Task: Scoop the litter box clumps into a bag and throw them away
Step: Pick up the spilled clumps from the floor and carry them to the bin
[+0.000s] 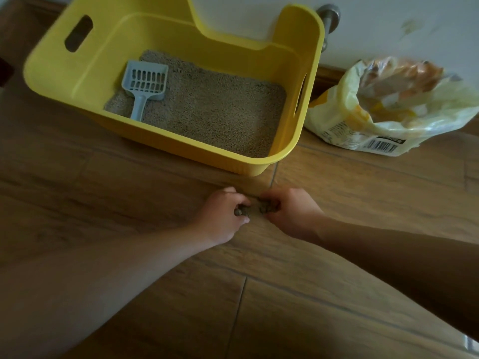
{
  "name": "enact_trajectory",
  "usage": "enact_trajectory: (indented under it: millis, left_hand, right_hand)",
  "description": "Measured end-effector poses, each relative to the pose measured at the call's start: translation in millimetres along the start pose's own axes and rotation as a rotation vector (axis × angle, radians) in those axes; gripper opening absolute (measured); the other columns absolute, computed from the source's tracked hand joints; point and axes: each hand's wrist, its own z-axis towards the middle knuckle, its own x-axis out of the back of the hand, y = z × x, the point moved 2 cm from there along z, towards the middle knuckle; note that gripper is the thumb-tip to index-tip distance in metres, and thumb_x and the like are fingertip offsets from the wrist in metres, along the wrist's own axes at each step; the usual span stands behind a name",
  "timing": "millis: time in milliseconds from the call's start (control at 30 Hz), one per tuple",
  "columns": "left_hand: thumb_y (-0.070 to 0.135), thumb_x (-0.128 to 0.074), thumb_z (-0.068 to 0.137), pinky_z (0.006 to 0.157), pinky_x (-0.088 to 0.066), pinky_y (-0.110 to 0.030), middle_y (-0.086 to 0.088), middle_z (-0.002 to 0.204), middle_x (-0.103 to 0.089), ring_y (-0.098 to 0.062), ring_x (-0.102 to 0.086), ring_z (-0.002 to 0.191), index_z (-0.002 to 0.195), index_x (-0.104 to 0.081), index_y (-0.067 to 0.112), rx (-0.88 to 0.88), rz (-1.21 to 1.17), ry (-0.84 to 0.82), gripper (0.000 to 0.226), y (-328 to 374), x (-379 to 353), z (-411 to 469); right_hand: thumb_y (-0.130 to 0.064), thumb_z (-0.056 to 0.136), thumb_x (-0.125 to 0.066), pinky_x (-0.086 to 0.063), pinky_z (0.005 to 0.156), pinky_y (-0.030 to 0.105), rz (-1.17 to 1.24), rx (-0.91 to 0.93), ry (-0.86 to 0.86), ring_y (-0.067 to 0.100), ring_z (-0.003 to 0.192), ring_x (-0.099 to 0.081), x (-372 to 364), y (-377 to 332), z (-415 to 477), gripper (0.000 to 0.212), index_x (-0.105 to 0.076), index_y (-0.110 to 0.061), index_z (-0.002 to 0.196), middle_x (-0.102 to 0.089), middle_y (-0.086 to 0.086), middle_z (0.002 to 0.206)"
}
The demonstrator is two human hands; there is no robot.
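Note:
A yellow litter box (64, 81) stands on the wooden floor against the wall, filled with grey-brown litter (215, 110). A grey slotted scoop (145, 85) lies in its left part, handle toward me. On the floor in front of the box, my left hand (220, 218) and my right hand (290, 213) meet. Each closes its fingers on dark litter clumps (255, 209), which show between the two hands. To the right of the box sits an open yellowish plastic bag (388, 110) with a barcode label.
A white wall runs behind the box and bag, with a metal doorstop (329, 16) sticking out near the box's right corner. Wooden floor planks (337, 294) stretch toward me. A dark object edge (5, 71) shows at the far left.

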Motion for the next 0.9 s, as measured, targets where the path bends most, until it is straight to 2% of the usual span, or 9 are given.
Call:
enact_trajectory:
  millis: [133,333,467,567,633,700,800,900]
  left_hand:
    - [0.023,-0.078,0.081,0.073,-0.038,-0.021,0.01,0.092,-0.048,-0.009,-0.052,0.084,0.109,-0.071,0.017,0.009,-0.012,0.007,0.03,0,0,1]
    - [0.022,-0.081,0.077,0.071,-0.044,-0.026,0.005,0.092,-0.054,-0.012,-0.055,0.082,0.087,-0.068,0.017,0.03,-0.054,0.002,0.018,-3,5,-1]
    - [0.023,-0.082,0.075,0.064,-0.042,-0.023,0.006,0.088,-0.054,-0.007,-0.054,0.076,0.081,-0.066,0.017,0.031,-0.083,0.004,0.019,-8,13,-8]
    - [0.022,-0.082,0.076,0.058,-0.037,-0.02,0.008,0.079,-0.056,-0.006,-0.053,0.07,0.077,-0.063,0.016,0.04,-0.102,0.052,0.02,-13,24,-18]
    - [0.022,-0.082,0.076,0.055,-0.036,-0.022,0.008,0.07,-0.057,-0.007,-0.053,0.066,0.075,-0.062,0.018,0.064,-0.104,0.079,0.021,-19,33,-25]
    - [0.023,-0.081,0.078,0.055,-0.037,-0.021,0.009,0.069,-0.058,-0.006,-0.054,0.066,0.076,-0.062,0.021,0.095,-0.106,0.074,0.019,-26,41,-32]
    - [0.024,-0.077,0.082,0.06,-0.04,-0.018,0.014,0.08,-0.059,-0.003,-0.056,0.075,0.086,-0.064,0.028,0.128,-0.117,0.063,0.015,-38,54,-40]
    - [0.026,-0.074,0.085,0.069,-0.044,-0.018,0.016,0.09,-0.061,-0.003,-0.057,0.085,0.099,-0.068,0.029,0.172,-0.123,0.066,0.015,-48,63,-44]
  right_hand:
    - [-0.022,0.083,-0.068,-0.045,0.078,0.026,-0.027,0.002,0.032,0.021,0.098,-0.062,-4,2,2,0.034,-0.07,-0.028,0.116,-0.067,-0.001,0.107]
    - [-0.023,0.083,-0.069,-0.044,0.07,0.026,0.0,-0.019,0.068,0.018,0.084,-0.06,-2,-1,2,0.014,-0.069,-0.024,0.097,-0.067,-0.004,0.09]
    - [-0.025,0.084,-0.071,-0.048,0.074,0.029,-0.003,-0.01,0.075,0.017,0.085,-0.058,2,-6,-2,0.012,-0.066,-0.022,0.094,-0.062,-0.005,0.09]
    - [-0.027,0.085,-0.071,-0.043,0.071,0.026,-0.004,-0.004,0.064,0.014,0.084,-0.055,2,-12,-7,0.012,-0.066,-0.022,0.095,-0.058,-0.009,0.087]
    - [-0.028,0.087,-0.07,-0.046,0.071,0.027,-0.006,-0.018,0.054,0.015,0.084,-0.057,1,-18,-10,0.013,-0.067,-0.022,0.098,-0.059,-0.008,0.086]
    - [-0.027,0.087,-0.07,-0.048,0.072,0.028,0.006,-0.019,0.044,0.014,0.086,-0.059,-1,-26,-10,0.013,-0.067,-0.022,0.098,-0.06,-0.009,0.086]
    - [-0.025,0.086,-0.07,-0.047,0.071,0.026,0.029,0.011,0.044,0.01,0.082,-0.058,-7,-42,-7,0.011,-0.068,-0.022,0.096,-0.056,-0.017,0.077]
    - [-0.024,0.085,-0.068,-0.049,0.072,0.025,0.05,0.063,0.052,0.012,0.084,-0.063,-13,-57,1,0.013,-0.069,-0.026,0.098,-0.064,-0.015,0.083]
